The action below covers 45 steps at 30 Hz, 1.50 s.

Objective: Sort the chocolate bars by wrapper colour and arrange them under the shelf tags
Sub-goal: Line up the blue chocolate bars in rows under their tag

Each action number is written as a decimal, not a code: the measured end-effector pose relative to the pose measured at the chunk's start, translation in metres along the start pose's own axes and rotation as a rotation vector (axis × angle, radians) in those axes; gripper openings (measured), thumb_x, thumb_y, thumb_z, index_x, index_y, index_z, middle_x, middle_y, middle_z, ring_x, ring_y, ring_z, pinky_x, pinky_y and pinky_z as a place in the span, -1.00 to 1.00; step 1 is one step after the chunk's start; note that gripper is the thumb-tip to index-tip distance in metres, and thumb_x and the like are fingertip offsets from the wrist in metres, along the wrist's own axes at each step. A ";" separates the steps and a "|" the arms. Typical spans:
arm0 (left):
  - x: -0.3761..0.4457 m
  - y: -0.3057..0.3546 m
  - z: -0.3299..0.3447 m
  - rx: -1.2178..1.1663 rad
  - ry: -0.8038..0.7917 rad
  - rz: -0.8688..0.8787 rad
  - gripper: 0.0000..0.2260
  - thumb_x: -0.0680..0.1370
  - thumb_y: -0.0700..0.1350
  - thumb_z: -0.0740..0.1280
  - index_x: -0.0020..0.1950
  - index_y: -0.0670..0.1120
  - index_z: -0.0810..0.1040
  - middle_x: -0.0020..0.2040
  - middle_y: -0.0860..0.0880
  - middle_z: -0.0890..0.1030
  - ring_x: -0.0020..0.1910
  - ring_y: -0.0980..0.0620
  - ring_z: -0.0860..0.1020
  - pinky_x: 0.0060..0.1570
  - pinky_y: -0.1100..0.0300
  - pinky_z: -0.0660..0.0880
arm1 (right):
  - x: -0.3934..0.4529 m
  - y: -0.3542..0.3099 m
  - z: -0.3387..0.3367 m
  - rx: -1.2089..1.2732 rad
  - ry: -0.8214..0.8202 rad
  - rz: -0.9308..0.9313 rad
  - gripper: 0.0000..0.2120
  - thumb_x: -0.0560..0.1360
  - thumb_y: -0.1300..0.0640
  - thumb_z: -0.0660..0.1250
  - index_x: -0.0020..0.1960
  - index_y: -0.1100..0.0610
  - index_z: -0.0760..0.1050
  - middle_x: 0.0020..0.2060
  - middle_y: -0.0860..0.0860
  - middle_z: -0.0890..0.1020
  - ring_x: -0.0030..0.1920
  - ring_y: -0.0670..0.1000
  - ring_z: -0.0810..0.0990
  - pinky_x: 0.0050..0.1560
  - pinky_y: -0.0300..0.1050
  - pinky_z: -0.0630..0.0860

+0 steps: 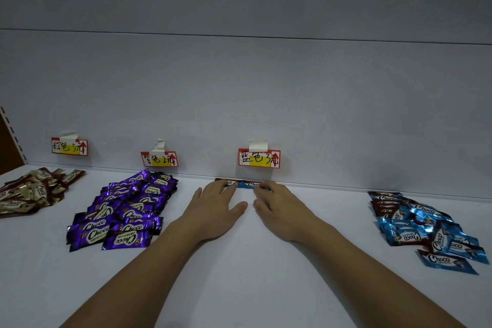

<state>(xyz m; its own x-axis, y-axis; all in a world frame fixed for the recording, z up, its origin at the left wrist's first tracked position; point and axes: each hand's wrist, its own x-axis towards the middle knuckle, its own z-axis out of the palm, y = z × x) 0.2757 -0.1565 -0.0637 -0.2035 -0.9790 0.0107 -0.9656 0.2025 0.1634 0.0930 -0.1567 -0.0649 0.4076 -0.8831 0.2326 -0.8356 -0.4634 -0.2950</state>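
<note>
Now we square the blue bar (246,184) flush against the back wall at twelve o'clock, directly under the blue tag (259,158), and keep it level. Our left hand (215,201) lies nearly flat, fingertips on the bar's left end; our right hand (277,202) mirrors it on the right end. At three o'clock, the blue pile (423,229) waits.

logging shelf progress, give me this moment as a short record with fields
tags: three on the back wall, blue tag on the right
blue bar: lies at the wall under the blue tag
left hand: fingers straight, touching the bar's left end
right hand: fingertips on its right end
blue pile: loose, far right, not under its tag
purple pile: below the middle tag
brown pile: far left
</note>
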 end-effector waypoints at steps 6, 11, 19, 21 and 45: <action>0.002 -0.003 0.003 -0.017 0.006 0.000 -0.41 0.61 0.27 -0.05 0.59 0.07 -0.02 0.60 0.06 -0.01 0.56 0.05 -0.05 0.52 -0.10 -0.08 | 0.000 0.001 0.001 0.013 0.021 0.015 -0.71 0.65 0.02 0.03 0.19 0.14 0.42 0.27 -0.02 0.40 0.22 -0.02 0.37 0.23 -0.12 0.37; 0.005 -0.005 0.006 0.007 0.021 -0.013 -0.43 0.60 0.30 -0.05 0.57 0.14 0.02 0.59 0.08 0.03 0.56 0.04 0.00 0.50 -0.15 -0.07 | 0.000 0.003 0.004 0.021 0.062 0.020 -0.75 0.64 0.04 0.04 0.10 0.13 0.43 0.22 -0.03 0.39 0.16 -0.03 0.36 0.17 -0.13 0.38; 0.004 -0.004 0.005 -0.004 0.044 0.005 -0.44 0.60 0.29 -0.04 0.57 0.14 0.05 0.58 0.07 0.06 0.55 0.03 0.02 0.50 -0.16 -0.05 | 0.000 0.001 0.003 0.047 0.034 0.004 -0.78 0.64 0.04 0.06 0.07 0.14 0.41 0.21 -0.02 0.41 0.12 -0.02 0.42 0.13 -0.12 0.41; 0.003 -0.003 0.005 -0.010 0.043 0.002 -0.44 0.60 0.29 -0.04 0.57 0.14 0.04 0.58 0.08 0.05 0.55 0.03 0.00 0.51 -0.16 -0.07 | 0.001 0.001 0.003 0.050 0.033 0.003 -0.77 0.64 0.04 0.05 0.09 0.13 0.42 0.22 -0.02 0.42 0.11 -0.02 0.43 0.11 -0.14 0.40; 0.000 0.051 -0.025 -0.159 0.376 0.098 -0.58 0.57 0.14 0.24 0.41 0.07 0.39 0.39 0.06 0.42 0.37 0.00 0.30 0.34 0.02 0.27 | -0.010 0.028 -0.064 0.359 0.180 0.188 -0.76 0.60 0.12 0.21 0.19 0.06 0.58 0.10 -0.05 0.62 0.04 -0.09 0.54 -0.01 -0.26 0.39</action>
<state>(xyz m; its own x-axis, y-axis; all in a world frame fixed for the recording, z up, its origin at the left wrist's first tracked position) 0.2302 -0.1462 -0.0306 -0.1911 -0.9017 0.3879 -0.9017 0.3174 0.2935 0.0422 -0.1562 -0.0162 0.1639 -0.9421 0.2926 -0.6949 -0.3208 -0.6436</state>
